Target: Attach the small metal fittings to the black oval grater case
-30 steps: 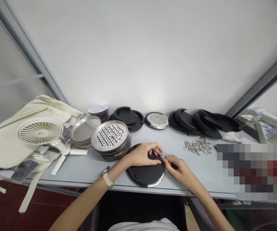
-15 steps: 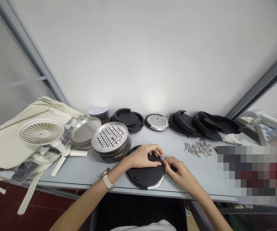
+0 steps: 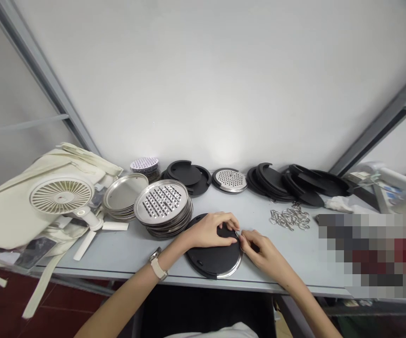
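The person's left hand (image 3: 208,231) lies on a round black plastic disc with a curved steel rim (image 3: 213,259), its fingers held together and curled over the disc's upper edge, pressing it to the bench. The right hand (image 3: 260,249) comes in from the other side, thumb and forefinger pinched tightly together on a small silver metal clip (image 3: 238,234). The clip sits at the disc's rim, just beside the left fingertips, and the two hands nearly touch there.

The disc lies flat on a pale grey-blue bench (image 3: 118,253), just beside a tall stack of perforated steel grater plates (image 3: 162,202). Further along stand a stack of plain round steel plates (image 3: 124,197), a smaller perforated steel plate (image 3: 230,180), and piles of black C-shaped plastic pieces (image 3: 269,185). A loose heap of silver metal clips (image 3: 289,218) lies to the right. A white wristwatch (image 3: 158,268) circles the left wrist.
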`<move>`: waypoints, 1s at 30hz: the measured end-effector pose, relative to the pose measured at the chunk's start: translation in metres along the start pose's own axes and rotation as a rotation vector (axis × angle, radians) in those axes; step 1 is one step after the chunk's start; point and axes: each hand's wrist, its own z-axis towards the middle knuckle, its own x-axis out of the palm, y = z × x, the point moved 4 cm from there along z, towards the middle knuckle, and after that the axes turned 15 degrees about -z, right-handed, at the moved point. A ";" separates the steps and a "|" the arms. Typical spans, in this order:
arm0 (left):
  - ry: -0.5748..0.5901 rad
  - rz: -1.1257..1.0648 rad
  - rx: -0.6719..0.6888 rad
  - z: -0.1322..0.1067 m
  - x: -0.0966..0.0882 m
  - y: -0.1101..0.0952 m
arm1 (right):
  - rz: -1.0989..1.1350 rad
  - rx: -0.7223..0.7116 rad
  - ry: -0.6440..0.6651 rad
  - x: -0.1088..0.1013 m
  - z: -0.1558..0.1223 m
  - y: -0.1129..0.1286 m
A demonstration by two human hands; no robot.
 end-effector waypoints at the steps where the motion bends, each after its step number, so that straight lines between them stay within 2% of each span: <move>1: -0.002 0.003 0.004 0.000 0.000 0.000 | -0.002 0.001 0.002 0.000 0.000 0.000; 6: 0.002 0.009 0.003 0.000 0.001 0.000 | -0.007 0.000 -0.010 -0.001 0.001 0.002; 13: -0.028 -0.029 -0.113 -0.001 0.001 0.003 | 0.010 0.010 -0.015 -0.001 0.000 0.002; 30: -0.045 -0.005 -0.096 -0.002 0.002 0.000 | 0.005 0.012 -0.014 0.000 0.001 0.000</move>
